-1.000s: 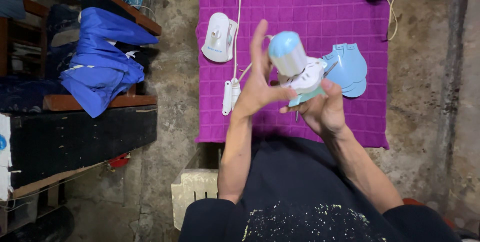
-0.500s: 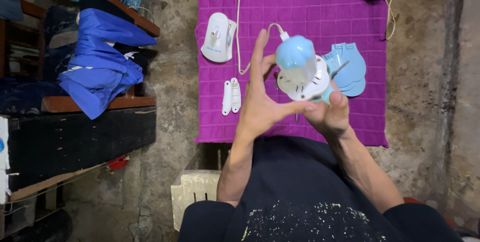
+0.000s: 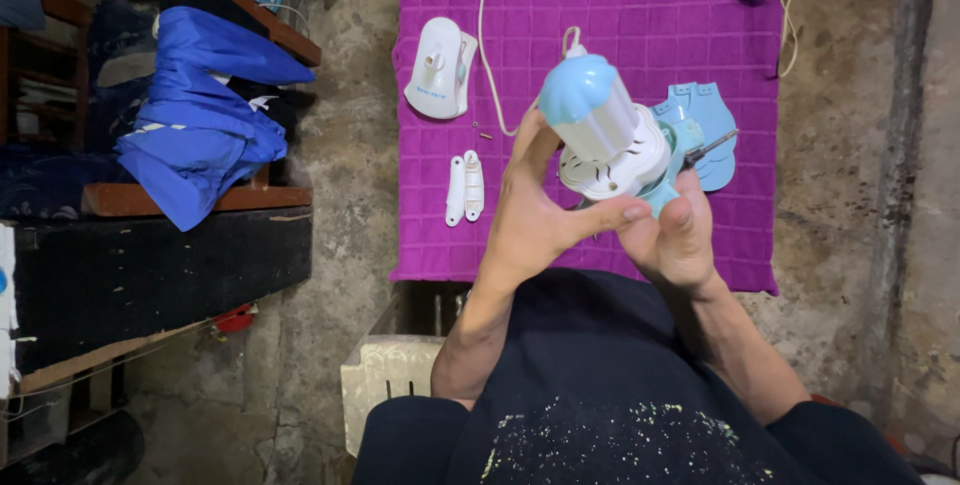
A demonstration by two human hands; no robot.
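Together, left hand (image 3: 535,220) and right hand (image 3: 675,235) grip one blue-capped white appliance (image 3: 605,135), pinching its base.

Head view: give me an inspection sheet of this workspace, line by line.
Surface: purple towel spread on a rough concrete floor.
Job's things: white and light-blue appliance body held above the towel.
Clutter: white housing piece; two small white strips; light-blue shell parts.
Hands: left hand grips the body from the left; right hand supports it from below, fingers beside a dark slim tool.
Cables: white cord runs across the towel.
Surroundings: blue garment on a wooden shelf; pale block.
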